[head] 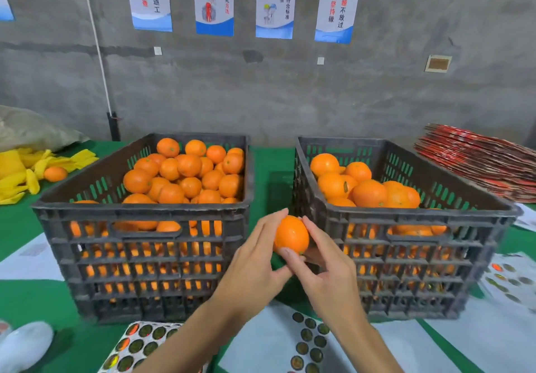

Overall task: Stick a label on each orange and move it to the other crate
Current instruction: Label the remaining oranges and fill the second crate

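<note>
You held one orange (291, 234) up between the two dark crates, near their front walls, above the green table (34, 300). Your left hand (255, 256) cupped it from the left with curled fingers, and your right hand (327, 265) gripped it from the right, thumb on its near side. The left crate (145, 256) sat heaped with oranges; the right crate (406, 262) held fewer. Label sheets (309, 340) lay near you.
</note>
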{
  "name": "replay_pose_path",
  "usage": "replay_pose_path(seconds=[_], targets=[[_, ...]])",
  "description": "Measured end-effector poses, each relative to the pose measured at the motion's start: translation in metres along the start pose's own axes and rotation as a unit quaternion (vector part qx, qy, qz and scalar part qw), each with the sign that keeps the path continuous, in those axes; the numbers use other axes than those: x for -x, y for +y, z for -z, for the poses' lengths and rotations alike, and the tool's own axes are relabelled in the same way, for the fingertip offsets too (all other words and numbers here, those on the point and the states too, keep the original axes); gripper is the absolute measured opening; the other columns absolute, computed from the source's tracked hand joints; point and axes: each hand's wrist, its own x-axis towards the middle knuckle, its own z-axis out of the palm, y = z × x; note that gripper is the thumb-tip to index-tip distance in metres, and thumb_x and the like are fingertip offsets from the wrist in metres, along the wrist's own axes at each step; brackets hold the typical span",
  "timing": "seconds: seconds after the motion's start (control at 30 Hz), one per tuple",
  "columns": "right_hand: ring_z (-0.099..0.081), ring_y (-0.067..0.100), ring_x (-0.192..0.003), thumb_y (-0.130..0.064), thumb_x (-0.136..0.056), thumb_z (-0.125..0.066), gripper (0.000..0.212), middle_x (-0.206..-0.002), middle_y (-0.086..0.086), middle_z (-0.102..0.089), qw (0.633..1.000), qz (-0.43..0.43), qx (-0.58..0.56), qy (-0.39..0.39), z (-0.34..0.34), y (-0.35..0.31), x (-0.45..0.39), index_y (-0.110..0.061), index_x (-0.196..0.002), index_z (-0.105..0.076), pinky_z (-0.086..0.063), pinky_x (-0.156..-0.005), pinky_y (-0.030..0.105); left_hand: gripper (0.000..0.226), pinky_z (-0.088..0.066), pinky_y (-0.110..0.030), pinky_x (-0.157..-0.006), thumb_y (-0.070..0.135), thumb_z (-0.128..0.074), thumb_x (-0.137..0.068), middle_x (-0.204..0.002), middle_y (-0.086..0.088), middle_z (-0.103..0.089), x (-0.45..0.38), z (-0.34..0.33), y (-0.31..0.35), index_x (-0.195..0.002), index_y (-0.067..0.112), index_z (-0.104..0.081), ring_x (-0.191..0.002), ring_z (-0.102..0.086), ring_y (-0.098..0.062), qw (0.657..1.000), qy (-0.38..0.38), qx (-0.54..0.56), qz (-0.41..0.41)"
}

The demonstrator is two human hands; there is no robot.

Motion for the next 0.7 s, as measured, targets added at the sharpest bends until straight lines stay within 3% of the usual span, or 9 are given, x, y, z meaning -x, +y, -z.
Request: replay_pose_path(seconds=[0.07,0.17,0.27,0.33,0.4,0.47,0.57,0.7], targets=[[-0.063,-0.004,-0.114,-0.047,-0.089,-0.070,0.059,-0.135,-0.018,-0.061,0.998,-0.036,0.020,-0.036,0.000,0.019,0.016,-0.032,-0.144,-0.054,-0.052,-0.089,0.011,0.074,-0.052,-0.044,-0.104,0.043,-0.072,-0.092,-0.147,0.036,-0.032,0.014,-0.020,-0.017,-0.148,0.059,-0.025,-0.128,-0.054,-0.005,0.998,-0.030,0.033,0.046],[-0.066,-0.004,-0.108,-0.045,-0.101,-0.054,0.038,-0.128,-0.016,-0.067,0.989,-0.075,0.064,-0.112,0.007,0.048,0.037,-0.038,-0.138,-0.057,-0.054,-0.090,0.018,0.069,-0.052,-0.021,-0.100,0.061,-0.069,-0.089,-0.145,0.030,-0.036,0.036,-0.044,-0.045,-0.140,0.069,-0.023,-0.122,-0.051,0.010,0.986,-0.083,0.085,0.118],[-0.067,0.002,-0.099,-0.030,-0.105,-0.055,0.025,-0.112,-0.014,-0.073,0.968,-0.074,0.154,-0.183,0.013,0.079,0.057,-0.025,-0.124,-0.070,-0.054,-0.085,0.028,0.069,-0.044,-0.007,-0.094,0.065,-0.067,-0.088,-0.145,0.027,-0.035,0.055,-0.059,-0.068,-0.138,0.071,-0.018,-0.118,-0.048,0.021,0.975,-0.126,0.093,0.161],[-0.064,0.006,-0.106,-0.034,-0.102,-0.060,0.025,-0.118,-0.015,-0.068,0.947,-0.082,0.195,-0.243,0.012,0.092,0.066,-0.023,-0.121,-0.072,-0.049,-0.092,0.025,0.073,-0.049,-0.014,-0.100,0.062,-0.068,-0.090,-0.149,0.020,-0.035,0.061,-0.064,-0.079,-0.145,0.063,-0.020,-0.115,-0.056,0.017,0.964,-0.128,0.125,0.196],[-0.056,0.001,-0.115,-0.048,-0.096,-0.065,0.039,-0.130,-0.019,-0.058,0.932,-0.101,0.212,-0.275,0.007,0.098,0.072,-0.021,-0.124,-0.072,-0.042,-0.101,0.017,0.076,-0.051,-0.031,-0.108,0.059,-0.069,-0.090,-0.149,0.012,-0.040,0.065,-0.066,-0.085,-0.148,0.058,-0.021,-0.114,-0.064,0.005,0.953,-0.118,0.159,0.228],[-0.048,0.000,-0.118,-0.056,-0.094,-0.064,0.051,-0.133,-0.020,-0.052,0.926,-0.109,0.225,-0.284,0.002,0.101,0.076,-0.019,-0.127,-0.069,-0.035,-0.100,0.010,0.075,-0.049,-0.037,-0.110,0.061,-0.069,-0.089,-0.148,0.009,-0.044,0.069,-0.065,-0.087,-0.146,0.061,-0.020,-0.114,-0.066,0.001,0.948,-0.121,0.173,0.238],[-0.041,0.001,-0.112,-0.064,-0.093,-0.057,0.059,-0.128,-0.018,-0.051,0.920,-0.096,0.247,-0.289,-0.001,0.100,0.082,-0.017,-0.127,-0.069,-0.032,-0.095,0.008,0.069,-0.049,-0.037,-0.110,0.066,-0.064,-0.090,-0.147,0.014,-0.042,0.076,-0.063,-0.087,-0.139,0.071,-0.015,-0.113,-0.066,0.004,0.953,-0.132,0.156,0.223],[-0.043,0.003,-0.104,-0.069,-0.090,-0.055,0.059,-0.116,-0.017,-0.050,0.919,-0.097,0.264,-0.274,-0.002,0.098,0.083,-0.020,-0.119,-0.074,-0.041,-0.089,0.018,0.066,-0.051,-0.031,-0.106,0.070,-0.057,-0.092,-0.146,0.025,-0.034,0.082,-0.062,-0.088,-0.136,0.075,-0.008,-0.112,-0.064,0.006,0.964,-0.134,0.114,0.200]])
